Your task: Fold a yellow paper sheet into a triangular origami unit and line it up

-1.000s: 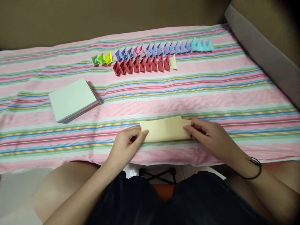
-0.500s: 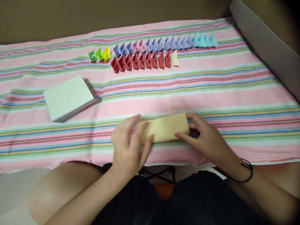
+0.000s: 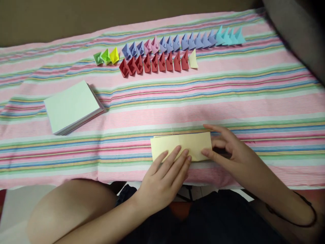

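Observation:
A pale yellow sheet of paper (image 3: 195, 142), folded into a long strip, lies on the striped cloth in front of me. Across its lower middle, my left hand (image 3: 165, 179) rests flat with fingers stretched out, pressing on it. My right hand (image 3: 228, 149) holds the strip's right end, thumb on top and curled fingers at the edge, while its index finger points out above the paper. Along the strip's top left, a second layer's edge peeks out slightly.
A stack of paper (image 3: 73, 106) with a pale green top sheet lies to the left. Farther back stand rows of small folded paper pieces: red (image 3: 154, 63), purple and pink (image 3: 169, 44), turquoise (image 3: 228, 36), green and yellow (image 3: 106, 57), and one cream piece (image 3: 193, 60).
My left hand has gone from raised, curled fingers at the strip's left end to lying flat on its lower middle. The strip and right hand sit slightly lower and farther right in view.

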### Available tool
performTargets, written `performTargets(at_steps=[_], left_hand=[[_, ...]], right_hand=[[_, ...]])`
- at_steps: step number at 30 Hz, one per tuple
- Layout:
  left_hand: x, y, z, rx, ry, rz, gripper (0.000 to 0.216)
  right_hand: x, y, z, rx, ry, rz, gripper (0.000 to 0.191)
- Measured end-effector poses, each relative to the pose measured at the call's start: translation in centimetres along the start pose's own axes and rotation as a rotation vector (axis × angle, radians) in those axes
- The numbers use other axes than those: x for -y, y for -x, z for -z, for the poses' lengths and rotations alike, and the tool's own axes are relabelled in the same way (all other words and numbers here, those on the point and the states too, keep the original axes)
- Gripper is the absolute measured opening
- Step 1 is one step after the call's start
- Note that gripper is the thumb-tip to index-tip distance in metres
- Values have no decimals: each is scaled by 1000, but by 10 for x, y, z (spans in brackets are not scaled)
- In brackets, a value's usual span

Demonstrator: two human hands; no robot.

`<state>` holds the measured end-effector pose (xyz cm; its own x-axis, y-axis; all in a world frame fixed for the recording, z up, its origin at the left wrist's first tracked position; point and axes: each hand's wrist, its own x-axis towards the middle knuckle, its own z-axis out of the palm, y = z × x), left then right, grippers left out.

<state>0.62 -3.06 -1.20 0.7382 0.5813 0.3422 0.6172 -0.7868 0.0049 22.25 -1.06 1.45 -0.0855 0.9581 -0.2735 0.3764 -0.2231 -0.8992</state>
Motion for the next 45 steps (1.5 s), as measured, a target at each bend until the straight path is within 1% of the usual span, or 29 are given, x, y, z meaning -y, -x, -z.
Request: performTargets(at_steps=[2,4,6,8,13,17,19,21,24,27,31,35,37,39,41,43,45], left_hand=[[-2,3,0,5,16,-13,45],[-5,8,0,-4,20,-35,46],[-9,12,0,-22,17,-50,46],[-12,15,-1,-28,10,-52,46],[-18,20,-1,5,-2,-28,43],[-22,22,-1,1,-7,-13,40],[-24,24,-2,-1,-2,-7,39],[-26,24,-2,9,-3,1,41],[-27,21,-3,35,-3,21,47],[-25,13,-3,34,-5,64,49],[-21,2,-3,18,-26,110,50],[-19,-3,-4,30,-30,153,50],[-19,-3,-4,38,-24,159,49],[-19,-3,-3,40,-21,164,49],[-18,-3,-3,35,-21,178,51],[-18,-4,-3,28,-18,192,53],[-17,-5,-3,26,-8,200,53]], right_hand=[[-1,2,1,34,30,7,66],[-3,5,1,44,126,40,71],[-6,9,1,37,229,96,68],[-9,12,1,35,285,130,64],[-13,18,4,-13,321,135,63],[-14,19,6,-32,374,224,55],[-13,18,7,-35,426,253,55],[-11,17,6,-37,447,231,56],[-7,14,2,-58,421,164,56],[-4,10,-4,-114,433,177,54],[-4,6,-9,-194,556,286,49],[-4,7,-9,-216,711,384,43],[-2,9,-10,-233,776,462,39],[-2,12,-12,-199,820,567,36],[-2,16,-15,-127,859,655,36],[-5,19,-19,-91,904,693,38],[-7,22,-22,-87,951,700,39]])
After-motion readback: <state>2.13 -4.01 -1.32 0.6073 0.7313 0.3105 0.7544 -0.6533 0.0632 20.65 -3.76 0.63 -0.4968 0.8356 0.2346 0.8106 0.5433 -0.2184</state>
